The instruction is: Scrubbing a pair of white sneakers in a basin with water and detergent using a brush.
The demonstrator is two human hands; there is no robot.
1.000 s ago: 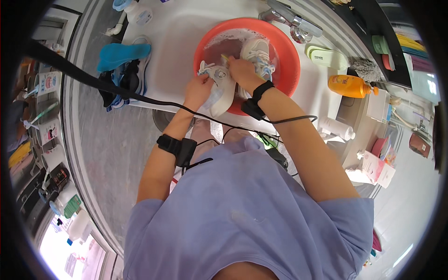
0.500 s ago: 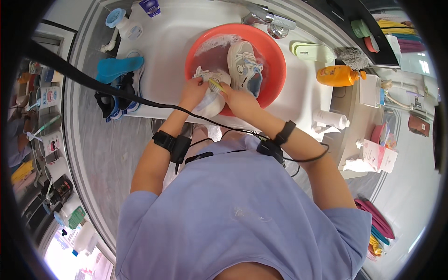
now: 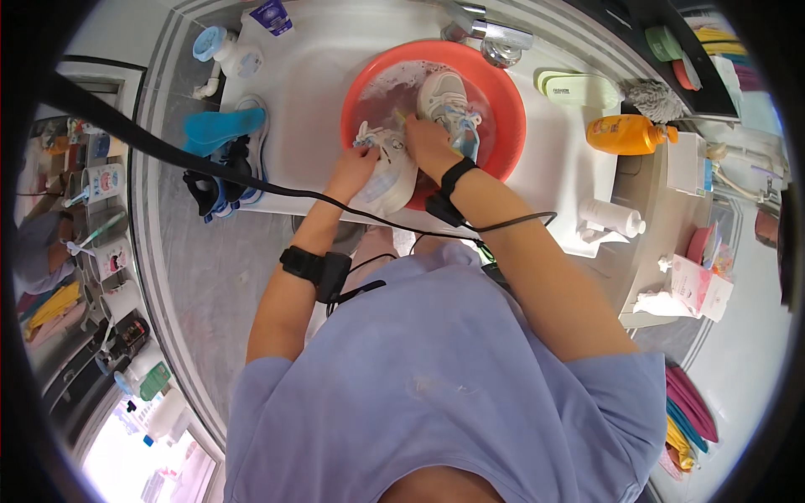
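Note:
A red-orange basin (image 3: 517, 109) of cloudy, sudsy water stands in the white sink. My left hand (image 3: 352, 170) is closed on the laces and upper of a white sneaker (image 3: 387, 180), which rests tilted over the basin's near rim. In the middle of the basin is my right hand (image 3: 429, 144), closed round a small yellow brush (image 3: 402, 120); most of the brush is hidden by the fingers and water. Beside that hand a second sneaker (image 3: 443, 94), white with pale blue laces, lies toe away from me, partly covered by my hand and wrist.
Dark blue shoes (image 3: 216, 180) with bright blue insoles (image 3: 222, 127) sit at the sink's left edge. A faucet (image 3: 501, 46) overhangs the far side. To the right are a pale green soap dish (image 3: 579, 89), an orange bottle (image 3: 625, 135) and a white bottle (image 3: 610, 217). A dark cable crosses my left forearm.
My right hand has moved away from the held sneaker, forward into the basin, taking the yellow brush toward the water. My left hand keeps its hold on the sneaker. The whole view has shifted slightly.

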